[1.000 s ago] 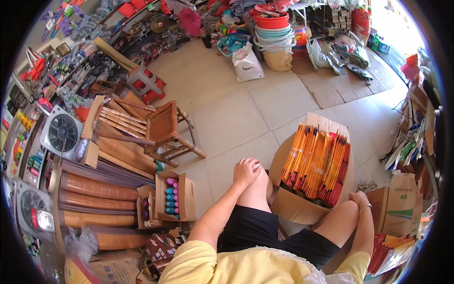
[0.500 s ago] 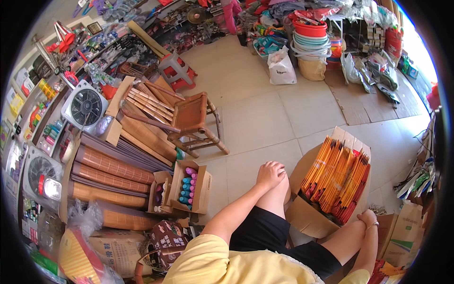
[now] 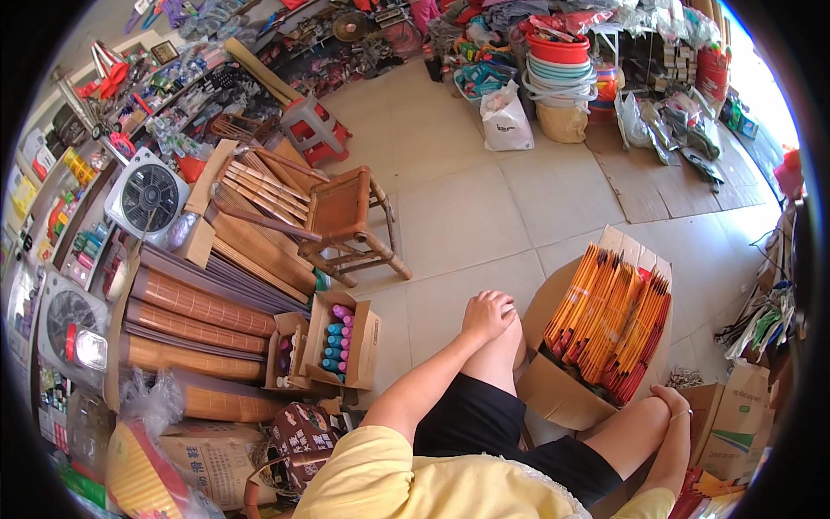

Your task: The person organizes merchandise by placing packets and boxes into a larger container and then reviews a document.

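Note:
My left hand (image 3: 489, 315) lies over my left knee, its fingers laid across the kneecap with nothing in them. Over on my right knee rests my right hand (image 3: 673, 402), also holding nothing, a thin band at its wrist. Between and beyond my knees stands an open cardboard box (image 3: 558, 396). Packed upright in it are several bundles of thin orange and red pieces (image 3: 596, 303), whose exact kind I cannot make out. Neither hand touches the box or the bundles.
To the left stand a bamboo chair (image 3: 340, 208), a box of purple and teal bottles (image 3: 337, 346) and rolled bamboo mats (image 3: 203, 303). Stacked buckets (image 3: 560, 86) and a white bag (image 3: 507, 119) stand far off. A carton (image 3: 735, 424) is beside my right hand.
The whole view has shifted slightly, so things sit a little farther left. Both hands stay on my knees.

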Demonstrator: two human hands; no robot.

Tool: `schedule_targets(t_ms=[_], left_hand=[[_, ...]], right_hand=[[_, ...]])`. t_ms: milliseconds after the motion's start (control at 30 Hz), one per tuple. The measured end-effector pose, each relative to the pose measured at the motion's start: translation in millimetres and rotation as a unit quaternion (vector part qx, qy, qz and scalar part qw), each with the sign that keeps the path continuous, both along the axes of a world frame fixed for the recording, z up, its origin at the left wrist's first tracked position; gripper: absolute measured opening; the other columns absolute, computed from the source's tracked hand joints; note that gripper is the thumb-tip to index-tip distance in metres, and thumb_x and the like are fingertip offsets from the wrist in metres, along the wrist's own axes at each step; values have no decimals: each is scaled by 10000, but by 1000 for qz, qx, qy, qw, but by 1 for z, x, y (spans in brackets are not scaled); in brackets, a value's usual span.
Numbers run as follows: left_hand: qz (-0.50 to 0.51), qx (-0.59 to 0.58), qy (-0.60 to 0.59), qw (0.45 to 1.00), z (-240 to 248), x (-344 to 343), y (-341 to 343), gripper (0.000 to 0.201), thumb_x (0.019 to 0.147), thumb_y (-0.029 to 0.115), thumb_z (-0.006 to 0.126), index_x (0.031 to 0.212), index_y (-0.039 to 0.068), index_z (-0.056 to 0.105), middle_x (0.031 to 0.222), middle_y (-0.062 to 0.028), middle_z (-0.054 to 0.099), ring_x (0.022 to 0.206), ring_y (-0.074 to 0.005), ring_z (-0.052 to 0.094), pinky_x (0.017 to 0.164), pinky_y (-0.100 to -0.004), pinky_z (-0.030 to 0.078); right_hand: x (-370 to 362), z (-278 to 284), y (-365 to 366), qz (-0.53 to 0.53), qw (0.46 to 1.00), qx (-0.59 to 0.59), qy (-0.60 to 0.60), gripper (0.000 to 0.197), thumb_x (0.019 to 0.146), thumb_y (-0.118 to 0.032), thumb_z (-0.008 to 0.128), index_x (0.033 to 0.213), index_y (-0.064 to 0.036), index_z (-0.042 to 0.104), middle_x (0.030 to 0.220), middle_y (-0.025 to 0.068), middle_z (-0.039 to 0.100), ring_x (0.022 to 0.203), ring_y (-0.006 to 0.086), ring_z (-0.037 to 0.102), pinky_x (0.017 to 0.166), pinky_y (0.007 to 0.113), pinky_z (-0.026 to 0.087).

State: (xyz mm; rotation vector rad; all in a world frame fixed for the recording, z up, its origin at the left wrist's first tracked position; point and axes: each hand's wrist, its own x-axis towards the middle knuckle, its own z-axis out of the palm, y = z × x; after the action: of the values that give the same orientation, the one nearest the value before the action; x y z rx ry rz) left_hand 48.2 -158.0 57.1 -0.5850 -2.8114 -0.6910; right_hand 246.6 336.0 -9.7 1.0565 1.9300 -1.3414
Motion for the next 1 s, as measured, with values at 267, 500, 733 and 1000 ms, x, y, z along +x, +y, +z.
schedule_targets(t_ms=[267, 500, 733, 1000], left_hand=[[2, 5, -6, 1000, 5, 0, 3, 236, 776, 284, 596, 928, 117, 663, 991, -57, 643, 1002, -256, 568, 837, -400, 451], [7, 1, -67, 998, 10, -8, 5, 247, 771, 282, 602, 935, 108, 667, 989, -69, 647, 985, -262, 574, 838, -393, 457], [13, 4, -78, 997, 12, -12, 11, 254, 769, 276, 604, 942, 101, 664, 985, -79, 646, 968, -282, 576, 828, -394, 465], [19, -3, -92, 996, 15, -8, 13, 234, 784, 244, 605, 947, 87, 665, 979, -90, 647, 974, -288, 578, 842, -384, 463]], right_hand=[[19, -4, 12, -134, 967, -216, 17, 333, 873, -346, 548, 944, -35, 645, 934, 87, 657, 786, 213, 599, 782, 352, 472], [50, 22, -47, -292, 911, -281, 71, 374, 930, -342, 449, 1065, -25, 596, 1039, 84, 635, 865, 189, 590, 812, 299, 471], [89, 4, -94, -361, 889, -220, 175, 375, 934, -339, 440, 1076, -27, 592, 1039, 85, 633, 880, 182, 592, 821, 301, 470], [119, -49, -124, -406, 877, -146, 210, 376, 938, -336, 429, 1088, -30, 587, 1038, 86, 631, 897, 175, 595, 832, 303, 468]])
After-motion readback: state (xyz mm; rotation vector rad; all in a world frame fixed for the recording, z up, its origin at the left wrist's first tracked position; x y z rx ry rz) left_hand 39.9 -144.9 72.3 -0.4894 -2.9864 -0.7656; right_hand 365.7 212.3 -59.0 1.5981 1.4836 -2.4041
